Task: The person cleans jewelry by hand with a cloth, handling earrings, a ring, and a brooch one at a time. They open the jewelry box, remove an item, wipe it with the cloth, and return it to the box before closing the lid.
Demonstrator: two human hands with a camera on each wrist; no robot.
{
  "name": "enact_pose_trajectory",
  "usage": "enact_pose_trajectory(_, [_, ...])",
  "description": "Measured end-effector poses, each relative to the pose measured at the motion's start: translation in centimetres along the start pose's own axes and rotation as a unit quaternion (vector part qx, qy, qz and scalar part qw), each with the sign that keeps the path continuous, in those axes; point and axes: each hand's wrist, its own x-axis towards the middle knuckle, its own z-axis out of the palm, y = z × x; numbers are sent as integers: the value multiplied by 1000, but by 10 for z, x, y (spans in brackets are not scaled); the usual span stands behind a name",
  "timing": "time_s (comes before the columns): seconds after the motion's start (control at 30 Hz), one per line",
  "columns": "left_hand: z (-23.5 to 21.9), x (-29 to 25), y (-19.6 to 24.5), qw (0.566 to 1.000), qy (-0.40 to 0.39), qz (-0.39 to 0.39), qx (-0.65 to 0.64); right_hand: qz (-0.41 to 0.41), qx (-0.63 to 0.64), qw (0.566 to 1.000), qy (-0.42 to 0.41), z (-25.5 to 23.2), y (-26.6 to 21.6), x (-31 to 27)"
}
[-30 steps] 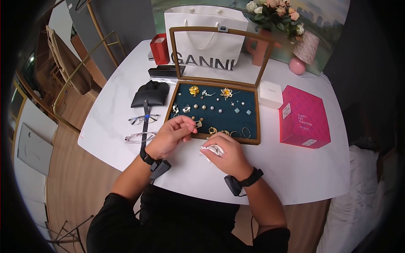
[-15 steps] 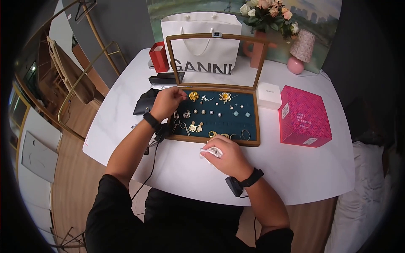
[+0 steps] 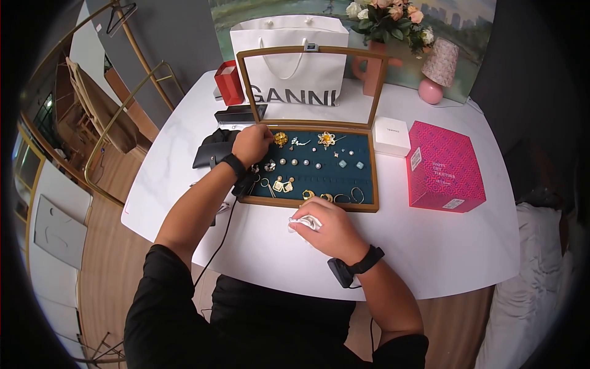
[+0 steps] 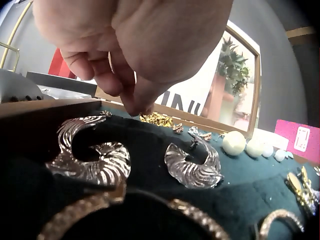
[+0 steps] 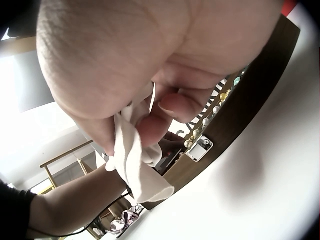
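Note:
At the back left corner of the wooden jewellery case (image 3: 376,184), my left hand (image 3: 252,145) reaches down beside a gold flower brooch (image 3: 281,139). In the left wrist view its fingertips (image 4: 142,107) come together low over the dark lining; whether anything small is between them cannot be seen. Silver swirl earrings (image 4: 195,167) lie nearer that camera. My right hand (image 3: 329,226) grips a crumpled white cloth (image 5: 135,170) just in front of the case's front edge. Pearl studs (image 3: 295,162) stand in a row, with gold square earrings (image 3: 278,185) below them.
The glass lid (image 3: 312,48) stands raised before a white paper bag (image 3: 289,37). Right of the case are a white box (image 3: 391,136) and a pink box (image 3: 445,169); left are a black pouch (image 3: 212,154) and a red box (image 3: 228,83).
My left hand has moved from the case's front left, over the gold earrings, up to its back left corner. The right hand with the cloth has stayed nearly in place.

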Motion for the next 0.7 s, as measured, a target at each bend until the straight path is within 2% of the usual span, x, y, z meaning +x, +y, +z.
enact_pose_trajectory(0.2, [5,3,-2,998,-3,14,57,-3,8,1000,1,-1,-1,0])
enact_pose_trajectory(0.4, [7,8,-6,999,-12,-22,38,5,17,1000,-8,-1,-2,0])
enact_pose_trajectory(0.5, [8,6,-8,1000,1,-8,29,-1,17,1000,-6,-2,0,0])
enact_pose_trajectory(0.7, [6,2,-8,1000,-25,-11,-1,2,14,1000,-5,-2,-2,0])
